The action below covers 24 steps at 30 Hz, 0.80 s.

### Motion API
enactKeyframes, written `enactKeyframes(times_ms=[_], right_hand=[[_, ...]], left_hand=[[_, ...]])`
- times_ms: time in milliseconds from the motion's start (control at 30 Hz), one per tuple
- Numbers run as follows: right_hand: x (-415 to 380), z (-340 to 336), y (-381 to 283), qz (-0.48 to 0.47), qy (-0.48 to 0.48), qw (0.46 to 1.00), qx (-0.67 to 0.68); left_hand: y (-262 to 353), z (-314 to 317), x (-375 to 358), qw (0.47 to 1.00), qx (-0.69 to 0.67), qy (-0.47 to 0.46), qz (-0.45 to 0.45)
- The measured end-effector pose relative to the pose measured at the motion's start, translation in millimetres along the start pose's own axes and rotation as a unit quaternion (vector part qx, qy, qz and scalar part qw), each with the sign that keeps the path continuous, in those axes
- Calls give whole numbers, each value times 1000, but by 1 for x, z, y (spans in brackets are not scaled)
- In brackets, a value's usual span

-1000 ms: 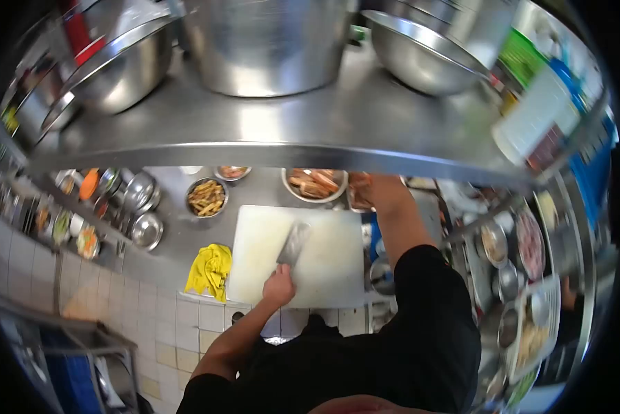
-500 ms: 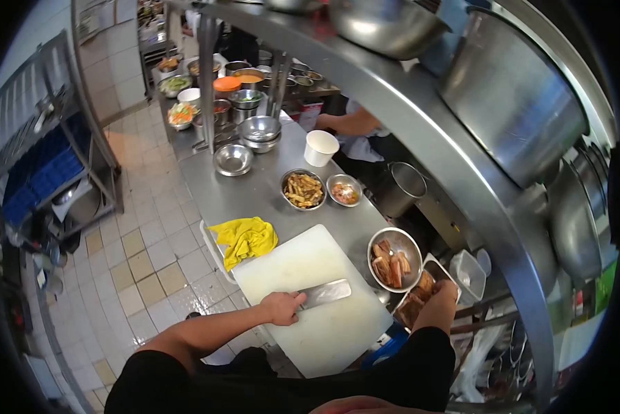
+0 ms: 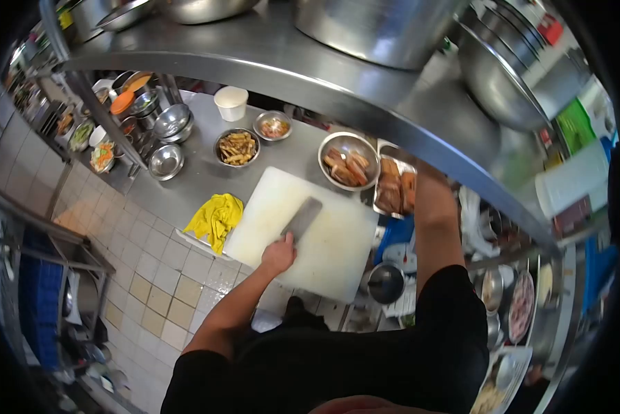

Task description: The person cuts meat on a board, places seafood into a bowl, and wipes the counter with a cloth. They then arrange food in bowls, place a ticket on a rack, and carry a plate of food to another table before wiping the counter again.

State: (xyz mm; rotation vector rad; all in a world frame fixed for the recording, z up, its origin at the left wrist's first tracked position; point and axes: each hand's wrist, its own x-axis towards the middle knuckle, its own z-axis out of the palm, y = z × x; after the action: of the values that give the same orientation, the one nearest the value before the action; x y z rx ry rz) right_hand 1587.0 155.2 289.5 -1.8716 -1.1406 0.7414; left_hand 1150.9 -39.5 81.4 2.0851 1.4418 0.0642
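Note:
My left hand is closed around the handle of a cleaver, whose blade lies flat over the white cutting board. My right arm reaches past a metal tray of browned meat slabs, and the shelf edge hides the fingers of my right hand. Left of the tray is a steel bowl with meat strips. A crumpled yellow cloth lies at the board's left edge.
A steel shelf with a large pot crosses above the counter. Behind the board are a bowl of browned pieces, a small bowl and a white tub. Empty steel bowls sit farther left.
The view has turned and shifted to the right. My right hand has gone from the tray's edge to behind the shelf edge. The cleaver is still in my left hand, over the board.

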Motion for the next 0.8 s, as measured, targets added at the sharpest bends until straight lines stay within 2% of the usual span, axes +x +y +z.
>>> enactKeyframes(times_ms=[33, 67, 133, 167, 200, 233, 267, 300, 333, 367, 467, 500, 533, 567, 600, 633, 667, 733, 767, 800], right_hand=[[-28, 9, -16, 44, -79, 932, 352], [-52, 22, -30, 72, -141, 860, 484], [-111, 55, -53, 87, -275, 727, 623], [-144, 75, -55, 84, -327, 677, 654], [-177, 98, -57, 79, -355, 649, 668], [-207, 119, -52, 45, -355, 675, 645], [-226, 146, -32, 74, -319, 714, 619], [-242, 174, -13, 103, -284, 749, 590], [-274, 189, -23, 150, -259, 748, 592], [-287, 212, -5, 196, -274, 719, 609], [-315, 255, 32, 251, -325, 704, 579], [-313, 268, 53, 265, -309, 785, 466], [-315, 276, 61, 211, -290, 870, 338], [-316, 283, 70, 153, -265, 931, 199], [-314, 289, 80, 92, -234, 966, 52], [-310, 296, 90, 36, -108, 983, -144], [-312, 296, 104, 13, -81, 983, -164], [-324, 279, 75, -35, -29, 978, -206], [-329, 281, 76, -151, -26, 974, -169], [-335, 281, 72, -126, -39, 979, -158]], left_hand=[[0, 1, 2, 1000, 1, -11, -24], [-1, 0, 2, 1000, -1, 5, -29], [-5, -3, -3, 998, -6, 39, -43], [-10, -18, -9, 999, -22, 26, -36], [-18, -35, -13, 999, -39, 12, -31], [-36, -38, -10, 997, -73, 7, -16], [-35, -70, -23, 963, -240, -73, -98], [-60, -66, -20, 981, -181, -30, -60], [-85, -60, -20, 992, -122, 11, -23], [-96, -68, -28, 996, -92, 16, -14], [-121, -84, -38, 1000, -25, -6, 11], [-130, -82, -38, 1000, -8, -25, 12], [-134, -81, -39, 999, 9, -42, 13], [-138, -79, -41, 999, 22, -45, 21], [-137, -81, -42, 998, 24, -45, 29], [-134, -87, -43, 998, 25, -45, 36], [-131, -93, -42, 998, 27, -45, 44], [-120, -102, -44, 996, 44, -56, 45], [-112, -108, -49, 996, 47, -56, 42], [-106, -111, -51, 996, 51, -54, 39]])
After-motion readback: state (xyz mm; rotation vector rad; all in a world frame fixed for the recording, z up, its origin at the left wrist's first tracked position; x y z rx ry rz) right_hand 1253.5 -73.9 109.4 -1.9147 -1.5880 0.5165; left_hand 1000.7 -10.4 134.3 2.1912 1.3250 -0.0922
